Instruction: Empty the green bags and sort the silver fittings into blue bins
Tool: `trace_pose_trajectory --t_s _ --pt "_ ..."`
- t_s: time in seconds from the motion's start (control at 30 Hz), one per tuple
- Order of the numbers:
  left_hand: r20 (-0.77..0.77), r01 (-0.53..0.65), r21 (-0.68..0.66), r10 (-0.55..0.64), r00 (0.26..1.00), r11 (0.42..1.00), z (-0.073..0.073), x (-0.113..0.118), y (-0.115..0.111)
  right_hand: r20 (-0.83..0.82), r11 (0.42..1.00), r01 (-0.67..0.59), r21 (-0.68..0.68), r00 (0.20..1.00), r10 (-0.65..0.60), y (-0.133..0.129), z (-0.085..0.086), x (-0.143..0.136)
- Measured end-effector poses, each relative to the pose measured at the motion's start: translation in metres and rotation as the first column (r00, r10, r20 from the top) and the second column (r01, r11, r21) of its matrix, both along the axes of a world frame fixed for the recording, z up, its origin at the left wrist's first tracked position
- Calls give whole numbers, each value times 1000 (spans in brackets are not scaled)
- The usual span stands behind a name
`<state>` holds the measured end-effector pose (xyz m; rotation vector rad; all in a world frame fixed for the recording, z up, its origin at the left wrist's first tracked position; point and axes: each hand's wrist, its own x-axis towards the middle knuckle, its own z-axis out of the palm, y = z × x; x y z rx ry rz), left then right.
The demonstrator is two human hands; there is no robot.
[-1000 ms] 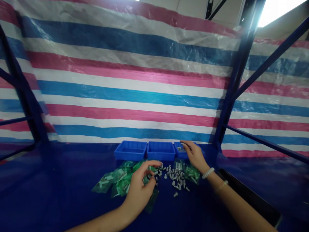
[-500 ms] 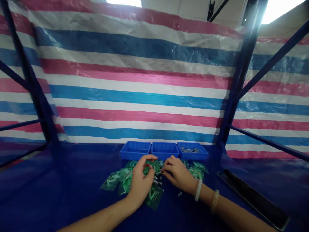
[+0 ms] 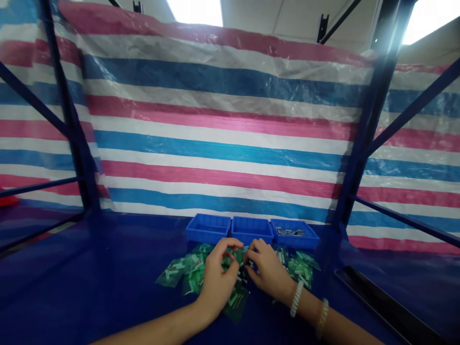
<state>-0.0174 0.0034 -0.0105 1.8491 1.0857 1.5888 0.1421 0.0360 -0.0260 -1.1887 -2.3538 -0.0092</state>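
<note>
My left hand (image 3: pixel 217 278) and my right hand (image 3: pixel 268 270) are close together over a heap of small grey metal parts, now mostly hidden under them. Their fingertips pinch at small pieces between them; what each one grips is too small to make out. Several green plastic bags (image 3: pixel 187 272) holding parts lie spread under and beside both hands. Behind them stand three blue trays in a row: the left tray (image 3: pixel 208 228), the middle tray (image 3: pixel 252 230), and the right tray (image 3: pixel 295 236) with grey parts in it.
The work surface is dark blue (image 3: pixel 108 287). A striped red, white and blue tarp (image 3: pixel 223 139) hangs behind the trays. Dark blue frame posts (image 3: pixel 359 143) rise at right and left. A black flat strip (image 3: pixel 388 306) lies at the right.
My right hand has come back from the right tray to the heap and met my left hand. The view has shifted, so the trays sit further right and lower.
</note>
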Motion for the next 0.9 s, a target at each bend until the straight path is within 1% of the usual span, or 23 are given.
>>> trace_pose_trajectory --t_s 0.13,0.27,0.37,0.5,0.57,0.63,0.7,0.77,0.8,0.83,0.9 --pt "-12 -3 -11 3 1000 1000 -2 1 -1 41 1000 -7 3 999 7 1 3 0" --pt "-20 -4 -17 4 1000 1000 0 1 -2 80 1000 7 0 997 -7 0 4 0" --pt "-24 -13 1 13 1000 1000 1 1 -3 87 1000 11 -4 996 -11 -2 3 0" --pt "-23 -5 28 5 1000 1000 1 1 -3 113 1000 -11 -6 994 12 -2 2 1" --pt "-15 1 28 0 1000 1000 1 2 -3 99 1000 -26 -10 995 26 -1 3 2" --pt "-3 2 13 -2 1000 1000 1 2 -4 0 998 -54 -31 999 54 0 6 4" --pt "8 4 -32 -4 1000 999 2 3 -5 -207 990 -111 -87 974 91 -1 10 7" --pt "22 21 -104 -19 1000 994 4 4 -7 -435 970 -189 -156 894 104 -4 15 9" --pt "37 40 -152 -35 999 988 4 5 -8 -518 959 -221 -176 849 101 -6 17 10" --pt "60 68 -202 -57 997 977 5 6 -9 -570 954 -238 -183 816 95 -8 19 11" --pt "123 141 -299 -109 986 944 5 8 -11 -607 963 -225 -150 789 90 -13 22 12"
